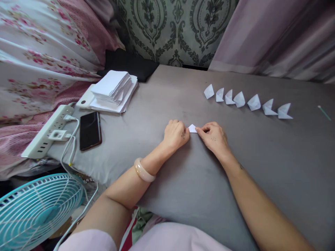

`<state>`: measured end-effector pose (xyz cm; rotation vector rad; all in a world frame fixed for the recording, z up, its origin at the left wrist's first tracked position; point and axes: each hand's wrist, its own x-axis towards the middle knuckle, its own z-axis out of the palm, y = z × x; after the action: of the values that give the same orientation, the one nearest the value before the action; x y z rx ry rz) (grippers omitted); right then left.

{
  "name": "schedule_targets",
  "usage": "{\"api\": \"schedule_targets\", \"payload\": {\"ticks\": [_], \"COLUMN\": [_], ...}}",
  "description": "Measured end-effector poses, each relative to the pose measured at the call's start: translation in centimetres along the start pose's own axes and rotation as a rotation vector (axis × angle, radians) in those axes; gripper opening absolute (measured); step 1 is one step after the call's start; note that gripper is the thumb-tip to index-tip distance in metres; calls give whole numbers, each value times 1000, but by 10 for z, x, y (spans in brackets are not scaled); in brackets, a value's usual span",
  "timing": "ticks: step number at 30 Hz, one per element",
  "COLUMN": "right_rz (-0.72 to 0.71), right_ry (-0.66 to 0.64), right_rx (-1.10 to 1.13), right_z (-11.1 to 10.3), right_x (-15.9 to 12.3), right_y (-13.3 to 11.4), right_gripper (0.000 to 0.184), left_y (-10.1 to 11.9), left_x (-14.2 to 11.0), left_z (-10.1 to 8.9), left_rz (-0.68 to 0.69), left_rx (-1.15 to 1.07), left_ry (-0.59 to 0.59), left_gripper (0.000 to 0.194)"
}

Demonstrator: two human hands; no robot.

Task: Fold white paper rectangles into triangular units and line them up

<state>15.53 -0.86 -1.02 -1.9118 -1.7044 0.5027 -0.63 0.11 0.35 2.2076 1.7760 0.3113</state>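
Note:
A small folded white paper (193,129) lies at the middle of the grey-covered table, its top coming to a point. My left hand (177,134) pinches its left end with curled fingers, and a pale bangle sits on that forearm. At the paper's right end, my right hand (213,136) grips the edge between thumb and fingertips. Both ends of the paper are hidden under the fingers. Beyond my right hand stands a row of several folded paper pieces (254,103), shaped like little boats with raised points.
Stacked white paper sheets (111,87) rest at the back left, beside a black phone (90,130) and a power strip (49,130) with plugged-in cables. A turquoise fan (44,212) stands below the table's left edge. A thin green stick (324,113) lies far right.

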Motion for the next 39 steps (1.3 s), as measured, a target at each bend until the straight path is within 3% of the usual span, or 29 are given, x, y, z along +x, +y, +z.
{"api": "schedule_targets", "payload": {"ticks": [6,12,19,22,25,28,31,36,39], "right_rz": [-22,-34,-53,-16,129,167,5,-465,-524], "right_ry": [17,-33,0,36,139,217,224,119,7], "right_rx": [-7,50,78,269,593,677,523,118,-116], "right_z": [-2,-8,-5,-5,-6,-5,-2,5,6], "right_x": [3,7,5,4,0,-8,-20,-39,-47], "right_y": [6,13,10,15,25,30,20,-6,-14], "right_gripper": [29,20,18,17,23,20,20,36,36], "left_y": [-3,-2,-3,-3,-3,-4,-4,-3,-3], "left_x": [2,3,6,8,9,10,11,10,10], "left_z": [-2,-8,-10,-11,-11,-11,-11,-10,-9], "left_rz": [8,30,29,18,17,18,27,22,26], "left_rx": [-11,36,82,85,74,62,49,49,29], "left_ry": [-4,-40,-71,-86,-103,-109,-94,-83,-72], "left_gripper": [27,27,41,41,40,41,41,44,45]}}
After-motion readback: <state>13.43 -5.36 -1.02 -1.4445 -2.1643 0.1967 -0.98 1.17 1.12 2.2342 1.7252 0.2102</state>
